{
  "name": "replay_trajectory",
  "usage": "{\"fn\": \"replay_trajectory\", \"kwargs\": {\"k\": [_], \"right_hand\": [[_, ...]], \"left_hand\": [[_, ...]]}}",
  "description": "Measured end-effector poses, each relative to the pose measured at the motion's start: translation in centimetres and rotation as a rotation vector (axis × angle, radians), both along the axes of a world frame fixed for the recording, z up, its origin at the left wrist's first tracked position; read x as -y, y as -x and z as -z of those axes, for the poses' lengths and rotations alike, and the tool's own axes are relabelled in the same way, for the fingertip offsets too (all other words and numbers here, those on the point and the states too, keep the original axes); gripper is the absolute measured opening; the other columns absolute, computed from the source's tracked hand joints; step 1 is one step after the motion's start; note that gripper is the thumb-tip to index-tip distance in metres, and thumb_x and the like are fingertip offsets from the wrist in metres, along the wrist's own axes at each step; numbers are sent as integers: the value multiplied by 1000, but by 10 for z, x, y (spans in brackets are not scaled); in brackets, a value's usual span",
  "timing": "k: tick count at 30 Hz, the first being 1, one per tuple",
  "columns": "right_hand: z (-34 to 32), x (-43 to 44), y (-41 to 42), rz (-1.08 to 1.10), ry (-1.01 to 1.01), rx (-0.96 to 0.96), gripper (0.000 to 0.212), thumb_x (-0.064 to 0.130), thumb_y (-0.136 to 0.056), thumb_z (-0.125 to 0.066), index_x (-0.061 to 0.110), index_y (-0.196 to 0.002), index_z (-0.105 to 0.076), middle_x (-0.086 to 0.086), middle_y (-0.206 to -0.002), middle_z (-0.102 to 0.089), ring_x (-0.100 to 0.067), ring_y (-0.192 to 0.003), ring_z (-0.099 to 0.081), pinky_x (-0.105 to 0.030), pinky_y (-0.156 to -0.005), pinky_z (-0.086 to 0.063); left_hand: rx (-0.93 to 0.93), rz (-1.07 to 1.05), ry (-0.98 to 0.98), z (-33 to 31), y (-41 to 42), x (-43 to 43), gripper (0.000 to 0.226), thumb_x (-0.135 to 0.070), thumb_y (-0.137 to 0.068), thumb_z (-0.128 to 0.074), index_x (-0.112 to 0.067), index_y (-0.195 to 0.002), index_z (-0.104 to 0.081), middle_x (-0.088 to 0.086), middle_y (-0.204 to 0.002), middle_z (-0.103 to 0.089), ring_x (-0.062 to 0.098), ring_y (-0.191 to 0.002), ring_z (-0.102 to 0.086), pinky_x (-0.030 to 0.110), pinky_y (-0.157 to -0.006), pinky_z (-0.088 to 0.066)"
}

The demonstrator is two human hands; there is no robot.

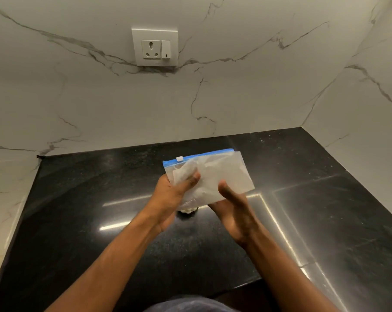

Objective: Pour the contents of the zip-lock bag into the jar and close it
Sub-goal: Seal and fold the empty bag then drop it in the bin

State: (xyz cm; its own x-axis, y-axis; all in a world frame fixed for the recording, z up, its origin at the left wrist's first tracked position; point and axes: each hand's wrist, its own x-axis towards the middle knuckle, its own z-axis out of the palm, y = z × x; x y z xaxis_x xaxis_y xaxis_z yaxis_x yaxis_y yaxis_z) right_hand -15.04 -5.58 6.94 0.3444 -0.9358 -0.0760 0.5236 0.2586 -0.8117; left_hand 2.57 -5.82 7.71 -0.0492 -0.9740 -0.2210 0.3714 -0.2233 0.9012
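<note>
Left hand [174, 190]: pinches zip-lock bag [215, 176] below blue zipper strip | Right hand [233, 206]: grips bag's lower edge | Jar [187, 210]: mostly hidden beneath both grips

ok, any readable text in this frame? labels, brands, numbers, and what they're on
None readable.
Zip-lock bag: blue zip strip and white slider, no print visible.
Wall socket plate: no lettering; the switch bears only a small dark vertical mark, too small to tell if it is a character.
Jar: almost wholly hidden under the bag and the left hand; no label shows.
Black counter: no markings.
</note>
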Motion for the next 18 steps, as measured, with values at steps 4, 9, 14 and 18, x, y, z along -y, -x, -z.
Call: {"fn": "replay_trajectory", "kwargs": {"k": [4,9,14,18], "right_hand": [[-4,18,-23,286,-90,-7,49,26,-87,-83,17,-132,-66,-18,-123,-76,-37,-112,-75,-55,-87,-63],[10,24,-29,466,394,-564,31,14,-100,-70,35,-122,-74,2,-111,-80,-21,-105,-77,-48,-85,-64],[36,27,-25,463,1035,-1296,55,33,-102,-57,17,-154,-50,-9,-163,-43,-17,-145,-46,-39,-111,-49],[41,34,-23,448,1225,-1566,74,14,-92,-76,9,-156,-38,-15,-163,-40,-38,-152,-36,-65,-120,-34]], "left_hand": [[-59,-33,-119,-2,10,-5,42,-27,-87,-82,-17,-127,-72,13,-115,-81,40,-112,-75,68,-102,-51],[-27,-93,-201,-7,14,1,20,-23,-102,-68,-12,-118,-74,11,-102,-83,34,-91,-77,52,-91,-51],[9,-109,-160,-6,21,3,31,-35,-113,-48,-18,-116,-74,2,-100,-85,18,-91,-82,33,-72,-65],[-134,-22,-141,-13,22,1,51,-62,-103,-44,-26,-127,-69,-1,-121,-81,17,-111,-78,33,-83,-66]]}}
